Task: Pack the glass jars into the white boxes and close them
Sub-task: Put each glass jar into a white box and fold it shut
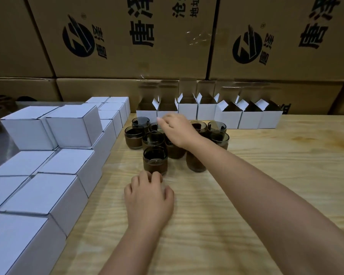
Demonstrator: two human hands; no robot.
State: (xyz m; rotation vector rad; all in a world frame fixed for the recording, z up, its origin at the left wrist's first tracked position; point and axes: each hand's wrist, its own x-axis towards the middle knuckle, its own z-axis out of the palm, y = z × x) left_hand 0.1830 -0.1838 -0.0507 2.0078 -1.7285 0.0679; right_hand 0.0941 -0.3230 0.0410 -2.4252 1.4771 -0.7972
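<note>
Closed white boxes (42, 197) stacked at my near left suggest a good share is already packed. Still to do: about ten glass jars (155, 159) clustered mid-surface, and a row of open boxes (207, 114) behind them, flaps up. My left hand (149, 197) rests loosely curled, holding nothing, just short of the nearest jar. My right hand (177, 130) reaches over the cluster with its fingers bent; I cannot tell whether it grips anything. The surface (266, 185) is pale wood, and brown cartons (127, 46) wall the back.
</note>
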